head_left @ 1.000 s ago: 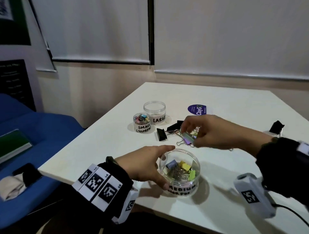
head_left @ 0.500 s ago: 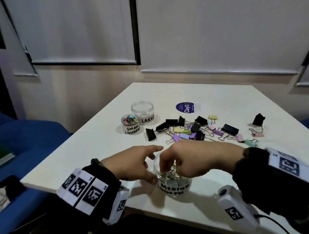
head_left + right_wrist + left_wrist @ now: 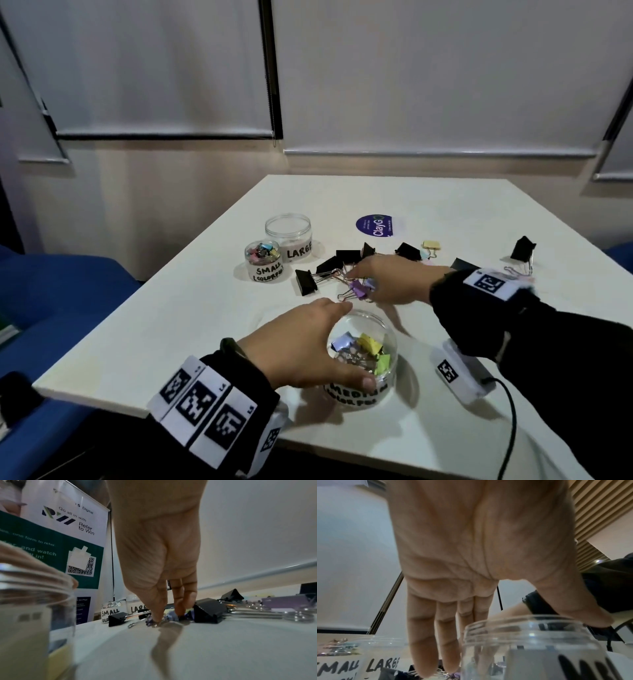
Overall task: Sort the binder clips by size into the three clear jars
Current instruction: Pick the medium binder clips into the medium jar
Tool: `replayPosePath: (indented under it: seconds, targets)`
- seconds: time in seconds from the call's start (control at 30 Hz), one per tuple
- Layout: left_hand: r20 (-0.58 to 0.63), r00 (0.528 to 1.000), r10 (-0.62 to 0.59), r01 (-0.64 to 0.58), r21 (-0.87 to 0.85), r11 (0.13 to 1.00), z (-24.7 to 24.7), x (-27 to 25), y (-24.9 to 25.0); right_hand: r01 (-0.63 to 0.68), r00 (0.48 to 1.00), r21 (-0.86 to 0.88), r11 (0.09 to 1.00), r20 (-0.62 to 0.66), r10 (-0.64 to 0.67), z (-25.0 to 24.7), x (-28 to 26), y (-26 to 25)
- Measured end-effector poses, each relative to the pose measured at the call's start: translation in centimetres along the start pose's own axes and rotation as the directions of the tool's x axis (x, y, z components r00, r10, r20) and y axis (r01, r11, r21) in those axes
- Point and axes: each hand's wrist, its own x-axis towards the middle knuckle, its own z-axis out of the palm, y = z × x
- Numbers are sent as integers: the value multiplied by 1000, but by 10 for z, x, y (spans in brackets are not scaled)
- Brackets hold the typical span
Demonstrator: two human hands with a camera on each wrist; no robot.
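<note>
My left hand (image 3: 318, 342) holds the clear jar marked MEDIUM (image 3: 383, 377) near the table's front edge, thumb on its near wall and fingers (image 3: 435, 649) along its far side. Purple, yellow and green clips lie inside it. My right hand (image 3: 363, 281) reaches into the loose pile behind the jar. Its thumb and fingertips (image 3: 157, 615) pinch a purple binder clip (image 3: 358, 289) that lies on the table. The SMALL jar (image 3: 263, 260) holds several tiny coloured clips. The LARGE jar (image 3: 289, 236) beside it looks empty.
Black large clips (image 3: 329, 267) lie left of my right hand, another black clip (image 3: 522, 248) sits far right, and a yellow clip (image 3: 431, 245) lies behind. A round purple sticker (image 3: 378, 225) is farther back. A white tagged device with a cable (image 3: 462, 373) sits right of the medium jar.
My right hand has left the mouth of the medium jar, gone back to the pile and pinched a purple clip. My left hand has stayed on the jar.
</note>
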Motion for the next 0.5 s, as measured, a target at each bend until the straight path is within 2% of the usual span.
replayPosePath:
  seconds: [0.2,0.37,0.43,0.5]
  targets:
    - [-53,998,-24,23,-9,1000,1,-3,-2,45,999,5,999,-18,-45,4,3,-7]
    - [-10,999,-33,33,10,999,0,-3,-1,38,992,-49,998,-115,-44,-4,-13,-13]
    - [21,999,-35,35,-8,999,-1,-2,-4,33,978,70,997,-210,-18,-17,-29,-17]
    - [27,999,-45,47,-59,997,-2,-4,-9,59,974,353,934,-226,23,-32,-52,-23]
